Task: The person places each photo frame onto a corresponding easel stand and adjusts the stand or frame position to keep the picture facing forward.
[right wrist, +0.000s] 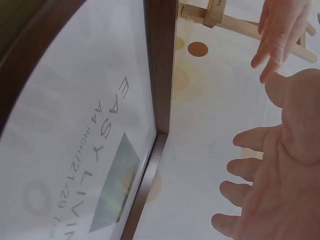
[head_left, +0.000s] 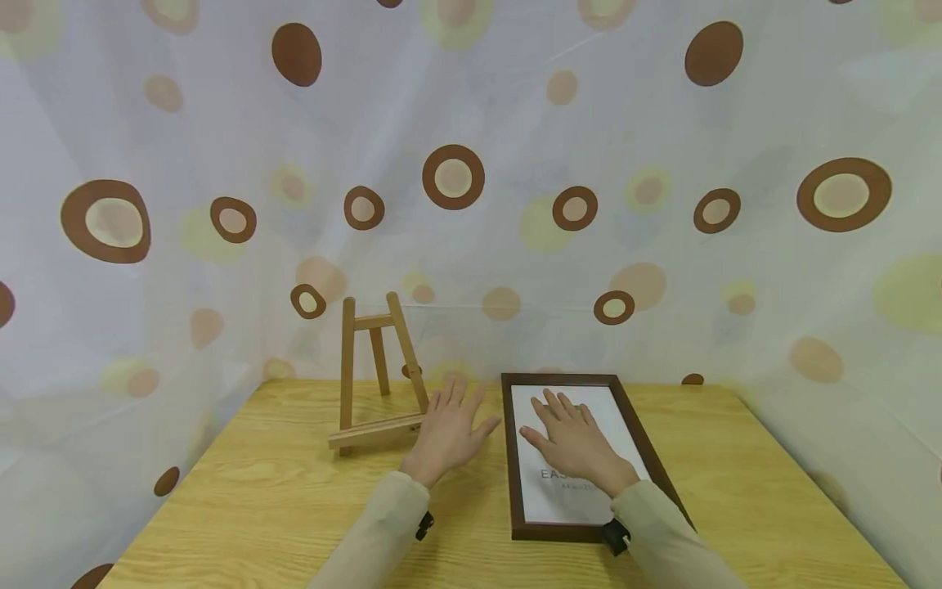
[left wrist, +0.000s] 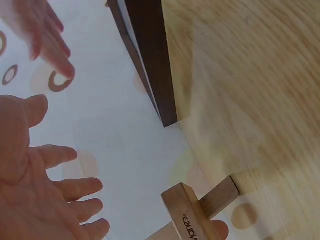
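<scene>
A small wooden easel [head_left: 346, 360] stands at the back left of the table. Flat on the table to its right lies a dark brown picture frame [head_left: 517, 491] with a white printed sheet behind its glossy front; the right wrist view shows the lettering "EASY LIVIN" on the sheet [right wrist: 65, 125]. My left hand [head_left: 447, 433] is held with fingers spread between easel and frame, overlapping the easel's ledge in the head view. Over the frame, fingers spread, is my right hand [head_left: 577, 438]. Both hands hold nothing and appear raised above the table in the wrist views.
The wood-grain table [head_left: 243, 507] ends at the back against a pale hanging cloth [head_left: 500, 98] patterned with brown and yellow circles. The cloth also closes off the left and right sides. Dark straps sit on both sleeved wrists.
</scene>
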